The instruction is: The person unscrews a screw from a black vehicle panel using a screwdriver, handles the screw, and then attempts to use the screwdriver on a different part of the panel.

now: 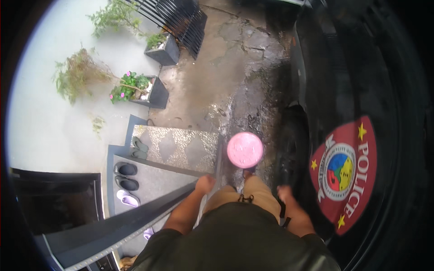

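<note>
My left hand hangs at my left side, beside the dark edge of a door or panel; I cannot tell whether it touches that edge. On the other side, my right hand is low by my hip, close to the dark vehicle's wheel. The fingers of both hands are too small and turned away to make out. A round pink tub or bucket stands on the wet ground just ahead of my feet, and neither hand touches it. Its surface looks pale and watery.
A dark vehicle with a red emblem fills the right side. At left are a patterned step, several shoes, and planters against a white wall. A black slatted gate stands farther off.
</note>
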Tool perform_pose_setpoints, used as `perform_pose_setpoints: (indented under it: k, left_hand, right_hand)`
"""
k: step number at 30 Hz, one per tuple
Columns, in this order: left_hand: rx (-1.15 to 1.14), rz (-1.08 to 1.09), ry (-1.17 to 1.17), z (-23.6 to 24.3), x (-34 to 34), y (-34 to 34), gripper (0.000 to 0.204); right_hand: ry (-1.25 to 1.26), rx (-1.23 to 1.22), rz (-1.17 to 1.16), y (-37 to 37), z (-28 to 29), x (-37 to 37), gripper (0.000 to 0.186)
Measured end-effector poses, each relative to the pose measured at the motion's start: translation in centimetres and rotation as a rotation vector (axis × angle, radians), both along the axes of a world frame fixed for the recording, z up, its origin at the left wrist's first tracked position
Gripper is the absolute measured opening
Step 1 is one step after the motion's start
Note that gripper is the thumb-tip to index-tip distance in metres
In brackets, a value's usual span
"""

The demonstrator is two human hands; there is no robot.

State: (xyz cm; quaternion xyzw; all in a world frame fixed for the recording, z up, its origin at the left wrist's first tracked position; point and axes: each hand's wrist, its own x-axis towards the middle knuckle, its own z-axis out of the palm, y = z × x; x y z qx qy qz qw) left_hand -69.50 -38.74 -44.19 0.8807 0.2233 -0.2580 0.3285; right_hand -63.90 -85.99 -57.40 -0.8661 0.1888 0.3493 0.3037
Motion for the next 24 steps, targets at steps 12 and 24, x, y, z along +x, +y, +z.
perform_pose_setpoints:
  k: [12, 24]
  left_hand:
    - [0.006, 0.570, -0.024, -2.3, -0.3, 3.1, 0.043]
    - [0.100, 0.664, 0.088, -0.7, 1.0, 2.6, 0.042]
  right_hand:
    - [-0.435, 0.673, -0.093, 16.3, 21.4, 30.5, 0.023]
    - [0.157, 0.333, -0.126, 12.5, 18.6, 26.7, 0.026]
